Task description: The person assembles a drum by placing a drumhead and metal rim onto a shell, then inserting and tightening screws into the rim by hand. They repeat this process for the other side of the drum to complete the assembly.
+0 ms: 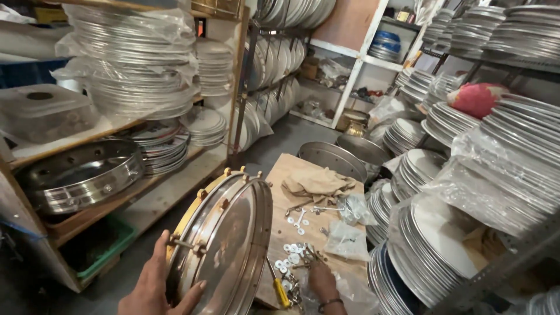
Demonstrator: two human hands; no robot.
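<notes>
Metal frame drum [224,245] sits at lower centre of the frame, held on edge and tilted, its shiny skin facing right. Brass-coloured tuning lugs [201,193] line the rim. Left hand [154,286], lower left, grips the drum's near edge: palm against the shell, thumb lying across the skin, fingers wrapped behind and not visible. Right hand [322,283], lower centre-right, rests low on the wooden board [291,169] among small parts; fingers point down into a scatter of washers [290,252]. Cannot tell whether it pinches anything. A bracelet sits at that wrist.

Yellow-handled screwdriver [280,290] lies on the board just beside the drum's lower edge. Crumpled tan cloth [318,184] at the board's far end; clear plastic bags [347,239] to its right. Two metal hoops [335,158] stand behind the board. Left: wooden shelf [157,192] bearing a drum shell [81,175] and wrapped stacks of drum heads [137,64]. Right: further stacks [513,151] on racks.
</notes>
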